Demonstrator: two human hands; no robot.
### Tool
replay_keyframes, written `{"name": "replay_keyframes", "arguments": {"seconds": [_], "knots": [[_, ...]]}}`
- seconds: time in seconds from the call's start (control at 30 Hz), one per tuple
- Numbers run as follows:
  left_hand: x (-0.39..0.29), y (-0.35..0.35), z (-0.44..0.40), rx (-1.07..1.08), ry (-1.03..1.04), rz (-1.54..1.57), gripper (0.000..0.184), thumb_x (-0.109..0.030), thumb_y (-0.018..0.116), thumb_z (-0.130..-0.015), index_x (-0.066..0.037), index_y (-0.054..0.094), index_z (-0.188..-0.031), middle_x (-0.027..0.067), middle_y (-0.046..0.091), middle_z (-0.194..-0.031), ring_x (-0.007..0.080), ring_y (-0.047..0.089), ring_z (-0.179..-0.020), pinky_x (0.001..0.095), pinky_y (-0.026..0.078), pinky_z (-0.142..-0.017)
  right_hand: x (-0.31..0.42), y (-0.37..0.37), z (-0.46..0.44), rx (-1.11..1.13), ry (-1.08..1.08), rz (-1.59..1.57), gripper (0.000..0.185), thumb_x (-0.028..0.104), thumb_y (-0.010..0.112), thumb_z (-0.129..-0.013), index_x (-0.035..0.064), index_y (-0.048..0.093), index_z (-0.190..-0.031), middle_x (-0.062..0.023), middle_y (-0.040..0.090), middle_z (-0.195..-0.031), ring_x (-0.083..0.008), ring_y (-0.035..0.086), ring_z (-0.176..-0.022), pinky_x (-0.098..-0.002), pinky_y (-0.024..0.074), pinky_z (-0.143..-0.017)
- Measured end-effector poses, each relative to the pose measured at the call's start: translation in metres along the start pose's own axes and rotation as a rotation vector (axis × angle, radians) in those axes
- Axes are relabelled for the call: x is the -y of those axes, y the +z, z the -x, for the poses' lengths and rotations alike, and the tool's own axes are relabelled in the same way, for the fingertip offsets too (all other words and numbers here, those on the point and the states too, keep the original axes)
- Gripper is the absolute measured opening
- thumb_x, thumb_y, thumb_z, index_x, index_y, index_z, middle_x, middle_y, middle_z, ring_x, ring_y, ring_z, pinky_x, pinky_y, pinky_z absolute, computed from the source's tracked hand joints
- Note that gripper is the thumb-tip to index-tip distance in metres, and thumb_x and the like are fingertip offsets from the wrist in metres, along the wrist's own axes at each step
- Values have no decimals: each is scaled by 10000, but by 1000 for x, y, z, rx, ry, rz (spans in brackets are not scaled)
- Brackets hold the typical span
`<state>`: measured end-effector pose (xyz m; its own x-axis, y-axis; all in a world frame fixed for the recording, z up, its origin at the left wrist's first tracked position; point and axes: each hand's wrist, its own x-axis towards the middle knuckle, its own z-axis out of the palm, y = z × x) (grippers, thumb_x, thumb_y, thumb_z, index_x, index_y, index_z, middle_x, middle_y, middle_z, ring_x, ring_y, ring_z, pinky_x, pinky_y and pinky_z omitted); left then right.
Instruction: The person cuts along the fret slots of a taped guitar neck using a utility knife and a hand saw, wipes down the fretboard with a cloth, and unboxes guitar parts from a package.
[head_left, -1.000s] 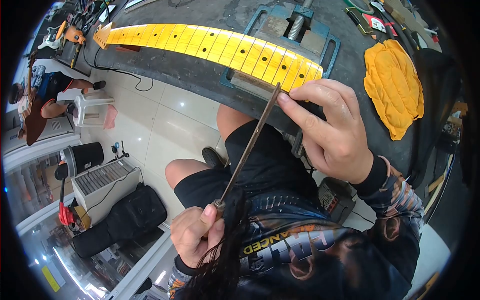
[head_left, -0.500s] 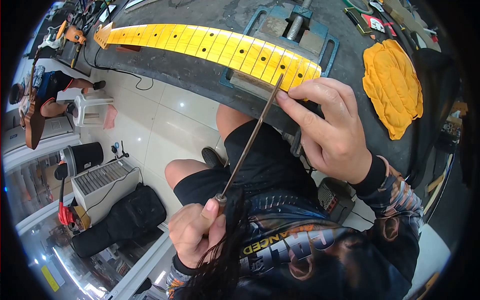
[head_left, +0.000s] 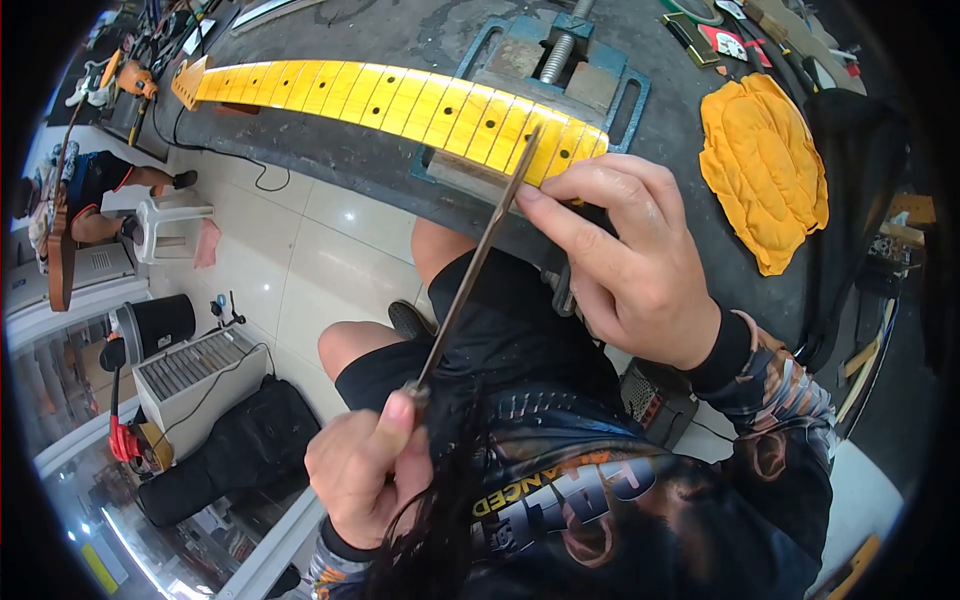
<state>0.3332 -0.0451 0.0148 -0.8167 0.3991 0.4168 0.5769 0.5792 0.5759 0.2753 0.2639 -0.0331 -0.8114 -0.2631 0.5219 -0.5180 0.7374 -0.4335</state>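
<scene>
A yellow maple guitar neck (head_left: 400,103) with dark dots and metal frets lies along the workbench. In my left hand (head_left: 360,470) is the handle of a long thin file (head_left: 464,292), thumb on top. The file's blade slants up across the near edge of the neck, its tip over the frets near the heel end. My right hand (head_left: 640,270) pinches the neck's near edge there, with forefinger and thumb close together and the thumb against the blade. The exact contact under the blade is hidden.
Behind the neck's heel end is a blue drill-press vise (head_left: 575,65) on the dark workbench (head_left: 330,40). A crumpled yellow cloth (head_left: 765,170) lies at the right. Across the tiled floor another person (head_left: 90,195) holds a brown guitar body near a white stool (head_left: 170,230).
The file has slid forward, its tip reaching farther across the fretboard. My right hand keeps its place at the neck's edge. The whole view has shifted slightly.
</scene>
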Motion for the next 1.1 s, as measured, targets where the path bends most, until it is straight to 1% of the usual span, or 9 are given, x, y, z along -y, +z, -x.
{"name": "replay_keyframes", "arguments": {"seconds": [0.27, 0.33, 0.47, 0.53, 0.6, 0.8, 1.0, 1.07, 1.1], "knots": [[-1, 22, -42, 22, 43, 21, 588, 170, 810, -811, 36, 759, -1381, 55, 517, -649, 241, 519, -504, 365, 390, -514, 3, -4, -2, 4, 4, -35, 633, -116, 740, -778, 44, 787, -1389, -91, 695, -1351, -353, 626, -1288, -483, 504, -1133], [1, 11, -25, 17, 73, -17, 624, 165, 814, -795, 20, 753, -1399, 56, 523, -653, 245, 520, -504, 369, 403, -510, 2, -5, -4, -3, 10, -41, 631, -118, 742, -776, 44, 788, -1384, -93, 693, -1350, -356, 625, -1287, -484, 506, -1129], [-1, -2, -2, 28, 33, -12, 607, 148, 823, -794, 2, 761, -1380, 45, 504, -654, 234, 512, -503, 365, 400, -505, -1, -6, -4, 13, 25, -83, 634, -123, 745, -768, 43, 785, -1379, -90, 689, -1347, -349, 627, -1291, -478, 510, -1126], [-2, 0, -8, 32, 10, 18, 597, 143, 823, -795, -3, 763, -1371, 42, 497, -654, 231, 508, -503, 365, 399, -504, -3, -6, -3, 28, -14, -37, 673, -47, 779, -738, 48, 763, -1405, -78, 664, -1347, -345, 617, -1285, -473, 548, -1113], [-5, 4, -21, 89, 16, -20, 573, 128, 832, -805, -4, 765, -1359, 38, 490, -658, 231, 503, -505, 364, 396, -505, -1, -7, -5, 35, -10, -35, 675, -47, 778, -741, 52, 764, -1408, -77, 663, -1349, -341, 617, -1291, -479, 546, -1119], [-9, -11, 16, 80, -41, -13, 600, 109, 864, -805, -22, 754, -1381, 43, 482, -669, 247, 501, -517, 379, 398, -514, -2, -6, -4, 50, -13, -38, 680, -36, 782, -733, 57, 766, -1406, -76, 659, -1357, -340, 615, -1304, -474, 538, -1128], [-9, -10, 19, 50, -24, -54, 582, 109, 869, -817, -27, 756, -1372, 46, 482, -668, 248, 492, -514, 377, 391, -512, 0, -6, -3, 49, -11, -19, 690, -24, 795, -728, 69, 768, -1412, -72, 657, -1359, -335, 615, -1307, -475, 533, -1133], [-12, -4, 13, 23, -44, -42, 570, 117, 865, -820, -28, 760, -1361, 44, 479, -663, 247, 489, -510, 373, 390, -509, 4, -6, -4, 56, 32, -48, 597, -98, 782, -804, 63, 800, -1378, -89, 675, -1361, -334, 605, -1313, -469, 505, -1135], [-13, -2, 12, -3, -63, -36, 557, 124, 861, -823, -29, 765, -1351, 43, 476, -658, 246, 486, -507, 368, 389, -507, 4, -6, -3, 62, 30, -48, 597, -98, 782, -804, 63, 800, -1378, -89, 675, -1361, -334, 605, -1313, -469, 505, -1135]]}}
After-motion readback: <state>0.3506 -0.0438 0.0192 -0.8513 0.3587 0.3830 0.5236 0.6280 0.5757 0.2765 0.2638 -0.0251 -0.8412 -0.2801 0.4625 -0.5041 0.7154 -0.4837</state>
